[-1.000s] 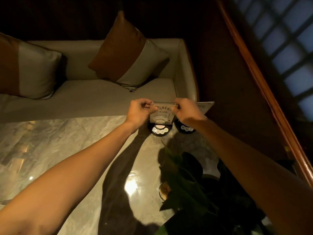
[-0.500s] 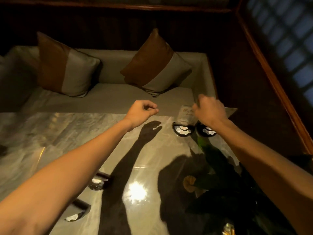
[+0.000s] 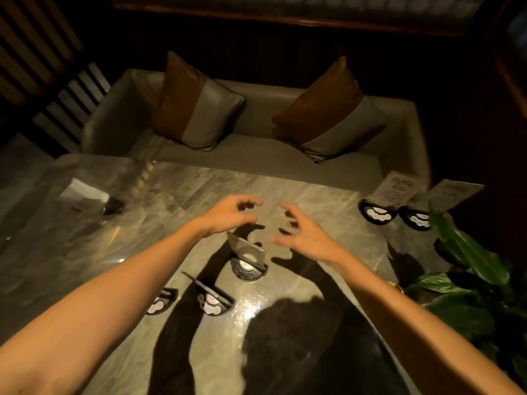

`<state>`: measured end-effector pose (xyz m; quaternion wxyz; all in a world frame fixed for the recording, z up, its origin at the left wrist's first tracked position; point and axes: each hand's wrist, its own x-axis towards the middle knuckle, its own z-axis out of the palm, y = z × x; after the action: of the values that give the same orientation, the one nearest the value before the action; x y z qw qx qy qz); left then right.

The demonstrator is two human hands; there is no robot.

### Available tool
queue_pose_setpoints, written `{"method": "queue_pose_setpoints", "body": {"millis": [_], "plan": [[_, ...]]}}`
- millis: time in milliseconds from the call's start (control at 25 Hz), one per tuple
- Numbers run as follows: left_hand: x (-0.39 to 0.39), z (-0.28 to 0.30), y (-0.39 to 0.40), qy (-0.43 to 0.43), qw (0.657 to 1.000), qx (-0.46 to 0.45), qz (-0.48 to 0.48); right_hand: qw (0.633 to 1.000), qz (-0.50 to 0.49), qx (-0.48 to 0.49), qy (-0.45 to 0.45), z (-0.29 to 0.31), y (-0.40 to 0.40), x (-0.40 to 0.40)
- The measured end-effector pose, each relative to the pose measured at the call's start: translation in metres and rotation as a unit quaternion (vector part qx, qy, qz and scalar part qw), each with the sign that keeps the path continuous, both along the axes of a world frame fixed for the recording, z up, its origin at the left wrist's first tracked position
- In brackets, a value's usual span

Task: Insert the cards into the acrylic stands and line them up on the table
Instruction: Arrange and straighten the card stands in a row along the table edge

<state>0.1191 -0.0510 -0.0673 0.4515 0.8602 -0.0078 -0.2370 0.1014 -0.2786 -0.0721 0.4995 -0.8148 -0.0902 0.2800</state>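
While both arms reach out over the marble table (image 3: 171,195), the left hand (image 3: 228,215) and the right hand (image 3: 302,238) hover side by side, a gap between them, fingers loosely curved and holding nothing. Just below and between them stands an acrylic stand (image 3: 248,262) on a dark half-round base, its clear upright panel tilted. Nearer the person, to the left, sit two more stands: one (image 3: 212,299) with a thin panel seen nearly edge-on, and another (image 3: 161,300) partly hidden behind the left forearm. At the far right edge of the table, two stands with printed cards in them, the left one (image 3: 383,201) and the right one (image 3: 427,206), sit just beside each other. A pale box (image 3: 85,192) lies at the far left. Green plant leaves (image 3: 470,252) crowd the right side. Beyond the table is a grey sofa (image 3: 256,155) with two brown-and-grey cushions, one left (image 3: 196,109) and one right (image 3: 328,112).
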Motion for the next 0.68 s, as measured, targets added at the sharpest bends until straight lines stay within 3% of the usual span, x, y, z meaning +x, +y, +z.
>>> {"method": "queue_pose_setpoints", "body": {"millis": [120,200,480,680], "plan": [[-0.016,-0.011,0.028,0.063,0.996,-0.002,-0.062,0.999,0.028,-0.004,0.029,-0.029,0.029,-0.028],[-0.019,-0.025,0.038,0.034,0.997,0.027,-0.064,1.000,0.019,-0.022,-0.003,-0.041,0.039,-0.034],[0.006,-0.056,0.016,-0.066,0.998,0.005,0.013,0.990,-0.107,-0.073,-0.049,-0.048,0.028,0.011],[0.065,-0.058,-0.044,-0.085,0.990,-0.050,0.099,0.981,-0.132,-0.106,-0.093,-0.040,-0.018,0.078]]}}
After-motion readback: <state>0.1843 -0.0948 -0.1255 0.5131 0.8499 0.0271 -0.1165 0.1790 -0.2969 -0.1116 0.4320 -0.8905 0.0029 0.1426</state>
